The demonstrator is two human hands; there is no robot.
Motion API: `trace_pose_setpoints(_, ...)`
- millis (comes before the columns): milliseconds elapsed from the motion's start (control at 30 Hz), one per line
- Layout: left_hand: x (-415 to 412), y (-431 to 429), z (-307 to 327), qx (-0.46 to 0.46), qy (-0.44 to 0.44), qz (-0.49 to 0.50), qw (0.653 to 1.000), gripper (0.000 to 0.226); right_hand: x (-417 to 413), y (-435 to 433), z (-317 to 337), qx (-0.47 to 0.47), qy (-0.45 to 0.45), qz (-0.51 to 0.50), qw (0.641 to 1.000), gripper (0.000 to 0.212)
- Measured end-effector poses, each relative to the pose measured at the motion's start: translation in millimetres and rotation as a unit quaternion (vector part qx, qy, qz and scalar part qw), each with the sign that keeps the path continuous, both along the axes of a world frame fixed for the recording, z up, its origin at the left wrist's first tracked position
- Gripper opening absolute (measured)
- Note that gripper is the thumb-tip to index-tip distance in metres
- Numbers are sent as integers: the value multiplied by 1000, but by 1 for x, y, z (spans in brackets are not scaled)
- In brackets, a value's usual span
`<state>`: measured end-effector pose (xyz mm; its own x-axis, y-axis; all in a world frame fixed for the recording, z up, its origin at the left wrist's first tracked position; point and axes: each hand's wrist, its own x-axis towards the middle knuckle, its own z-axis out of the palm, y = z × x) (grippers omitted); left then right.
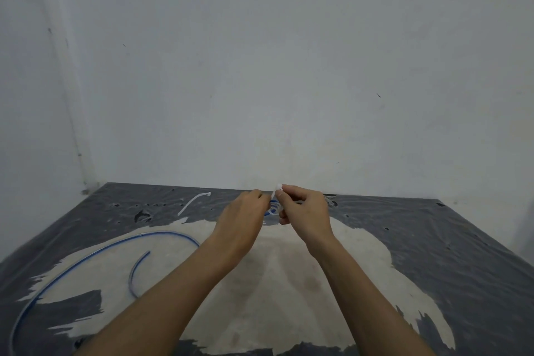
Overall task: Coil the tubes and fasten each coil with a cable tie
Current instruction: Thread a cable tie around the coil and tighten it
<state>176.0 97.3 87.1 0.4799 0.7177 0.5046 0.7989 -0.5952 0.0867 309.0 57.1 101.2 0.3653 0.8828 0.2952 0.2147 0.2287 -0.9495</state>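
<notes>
Worn dark table (433, 240): both hands, left hand (245, 215) and right hand (306, 211), pinched shut on small coil (273, 208), apparently cinching cable tie (278, 186); loose blue tube (95, 257) at 8 o'clock uncoiled, spare tie (192, 202) at 11 o'clock unused

Two bare hands are up together, the left hand (242, 211) and the right hand (306, 211). Two cable ties show: one white cable tie (278, 187) pinched at the right hand's fingertips, one spare cable tie (193, 203) left of the left hand. Two tubes: a small coiled tube (273, 209) between the hands, and one long blue tube (95, 254) loose, left of the left forearm.
</notes>
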Motion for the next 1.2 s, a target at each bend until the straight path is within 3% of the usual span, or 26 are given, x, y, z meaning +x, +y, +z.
trace_pose_setpoints(333,-2,-1,-1,38,-19,-25,999,31,4,-1,-1,-25,-92,9,995,18)
trace_pose_setpoints(467,-2,-4,1,47,-19,-18,999,28,4,1,-3,20,-45,-21,999,11)
trace_pose_setpoints(567,-1,-5,2,47,-9,-15,999,25,2,2,-2,40,-6,-28,999,23)
trace_pose_setpoints(833,-2,-9,-4,49,21,4,999,17,4,1,-3,7,-67,-30,997,20)
trace_pose_setpoints(1000,-3,-8,-3,68,7,-13,998,29,6,3,-7,-8,-97,-21,995,12)
trace_pose_setpoints(1200,-5,-10,-2,51,-14,-23,998,31,10,4,-4,-30,-137,21,990,18)
